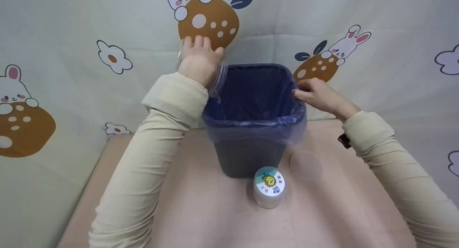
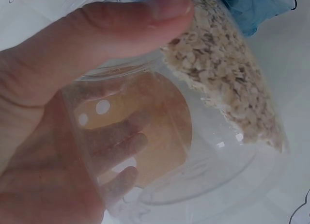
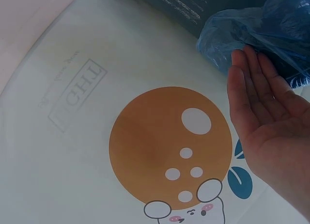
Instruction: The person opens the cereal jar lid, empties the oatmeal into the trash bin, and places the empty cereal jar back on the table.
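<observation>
My left hand [image 1: 200,63] grips a clear plastic jar [image 1: 219,79] at the left rim of the bin. In the left wrist view the thumb lies across the jar, and other fingers show through its wall. Oat flakes [image 2: 227,73] lie along one side of the tilted jar. A dark bin [image 1: 247,158] stands upright with a blue plastic liner [image 1: 251,133] folded over its rim. At the right rim, my right hand [image 1: 319,95] touches the liner. Its fingers look nearly straight in the right wrist view, with the palm bare.
A small lidded jar [image 1: 269,190] with a sunflower label stands on the pink tabletop [image 1: 200,212], in front of the bin. Beside the bin's base lies a clear round lid [image 1: 306,165]. A printed fabric backdrop [image 1: 143,25] hangs close behind.
</observation>
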Demonstrator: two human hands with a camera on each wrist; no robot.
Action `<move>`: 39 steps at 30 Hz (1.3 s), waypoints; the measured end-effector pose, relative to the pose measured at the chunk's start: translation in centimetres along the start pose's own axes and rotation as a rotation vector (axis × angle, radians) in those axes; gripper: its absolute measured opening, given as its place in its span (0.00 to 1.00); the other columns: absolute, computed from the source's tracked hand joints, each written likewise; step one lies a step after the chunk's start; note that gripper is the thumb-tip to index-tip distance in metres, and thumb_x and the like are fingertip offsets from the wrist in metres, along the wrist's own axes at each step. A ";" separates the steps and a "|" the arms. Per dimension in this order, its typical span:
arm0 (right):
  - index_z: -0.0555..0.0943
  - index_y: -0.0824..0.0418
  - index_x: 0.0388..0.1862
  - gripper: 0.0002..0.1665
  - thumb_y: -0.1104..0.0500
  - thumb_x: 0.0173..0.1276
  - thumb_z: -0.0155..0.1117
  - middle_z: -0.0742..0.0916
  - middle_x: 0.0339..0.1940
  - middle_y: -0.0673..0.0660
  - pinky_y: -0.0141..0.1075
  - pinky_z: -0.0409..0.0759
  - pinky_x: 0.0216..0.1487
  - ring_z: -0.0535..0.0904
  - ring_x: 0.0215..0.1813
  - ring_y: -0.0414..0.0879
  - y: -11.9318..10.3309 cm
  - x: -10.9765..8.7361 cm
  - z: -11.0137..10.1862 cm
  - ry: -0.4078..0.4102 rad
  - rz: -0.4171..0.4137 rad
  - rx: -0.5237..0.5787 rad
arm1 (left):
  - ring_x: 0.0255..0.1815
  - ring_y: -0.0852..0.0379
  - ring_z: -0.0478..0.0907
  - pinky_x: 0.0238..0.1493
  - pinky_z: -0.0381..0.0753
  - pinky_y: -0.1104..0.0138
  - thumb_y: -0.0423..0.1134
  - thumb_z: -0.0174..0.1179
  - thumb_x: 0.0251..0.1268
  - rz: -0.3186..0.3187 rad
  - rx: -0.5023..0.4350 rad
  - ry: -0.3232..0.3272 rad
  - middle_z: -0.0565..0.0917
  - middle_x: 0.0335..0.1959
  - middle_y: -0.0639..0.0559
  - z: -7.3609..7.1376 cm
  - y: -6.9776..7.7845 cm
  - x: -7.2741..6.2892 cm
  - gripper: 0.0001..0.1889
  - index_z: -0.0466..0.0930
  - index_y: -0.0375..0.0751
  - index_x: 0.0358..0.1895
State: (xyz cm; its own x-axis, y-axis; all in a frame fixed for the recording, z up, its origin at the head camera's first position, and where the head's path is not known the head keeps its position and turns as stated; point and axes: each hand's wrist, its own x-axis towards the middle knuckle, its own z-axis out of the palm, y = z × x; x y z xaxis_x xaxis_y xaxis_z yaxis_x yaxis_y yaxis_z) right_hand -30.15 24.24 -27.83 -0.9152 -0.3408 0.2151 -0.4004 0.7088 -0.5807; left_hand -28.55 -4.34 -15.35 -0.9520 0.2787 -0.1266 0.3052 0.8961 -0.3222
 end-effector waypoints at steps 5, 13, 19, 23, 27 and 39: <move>0.77 0.64 0.29 0.13 0.58 0.70 0.52 0.76 0.23 0.52 0.35 0.64 0.28 0.69 0.26 0.45 0.1 0.1 0.0 -0.001 -0.003 -0.005 | 0.64 0.36 0.53 0.64 0.48 0.45 0.25 0.50 0.65 -0.004 -0.003 0.001 0.60 0.63 0.31 0.0 0.1 0.0 0.26 0.58 0.40 0.66; 0.74 0.62 0.26 0.13 0.58 0.70 0.52 0.72 0.20 0.51 0.35 0.62 0.26 0.65 0.23 0.43 0.1 0.2 0.1 0.003 -0.003 -0.008 | 0.64 0.36 0.54 0.64 0.49 0.45 0.25 0.50 0.65 0.000 -0.005 0.027 0.61 0.63 0.31 0.1 0.1 -0.2 0.26 0.59 0.39 0.67; 0.76 0.63 0.27 0.13 0.58 0.71 0.52 0.74 0.21 0.52 0.35 0.63 0.27 0.67 0.24 0.44 0.1 0.1 0.0 -0.001 -0.012 -0.006 | 0.64 0.36 0.54 0.64 0.49 0.45 0.27 0.50 0.66 -0.001 -0.005 0.038 0.61 0.63 0.31 0.1 0.2 -0.3 0.26 0.59 0.39 0.67; 0.78 0.65 0.30 0.13 0.58 0.70 0.52 0.76 0.23 0.53 0.34 0.65 0.28 0.69 0.26 0.46 0.2 0.1 0.1 -0.001 -0.005 0.001 | 0.65 0.36 0.53 0.65 0.48 0.44 0.27 0.53 0.64 -0.003 -0.002 0.019 0.60 0.64 0.30 0.1 0.2 -0.2 0.29 0.58 0.40 0.68; 0.78 0.66 0.31 0.13 0.58 0.70 0.52 0.77 0.23 0.53 0.34 0.65 0.28 0.70 0.26 0.46 0.2 0.1 0.2 0.001 -0.005 -0.001 | 0.65 0.36 0.52 0.65 0.48 0.44 0.26 0.54 0.63 -0.005 0.001 0.009 0.60 0.65 0.30 0.1 0.2 -0.2 0.30 0.57 0.40 0.69; 0.78 0.65 0.30 0.13 0.59 0.70 0.51 0.77 0.24 0.53 0.35 0.66 0.29 0.70 0.27 0.47 0.1 0.1 0.1 0.006 -0.004 -0.012 | 0.65 0.38 0.52 0.65 0.48 0.47 0.24 0.39 0.71 -0.028 -0.011 0.038 0.60 0.63 0.32 0.2 0.5 -0.3 0.22 0.59 0.41 0.66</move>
State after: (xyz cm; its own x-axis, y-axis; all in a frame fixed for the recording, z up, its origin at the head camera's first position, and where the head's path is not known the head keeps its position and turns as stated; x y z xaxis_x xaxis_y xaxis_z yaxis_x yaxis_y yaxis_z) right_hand -30.31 24.19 -27.97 -0.9139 -0.3396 0.2223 -0.4044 0.7146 -0.5707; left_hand -28.07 -4.06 -15.65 -0.9603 0.2667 -0.0816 0.2787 0.9073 -0.3149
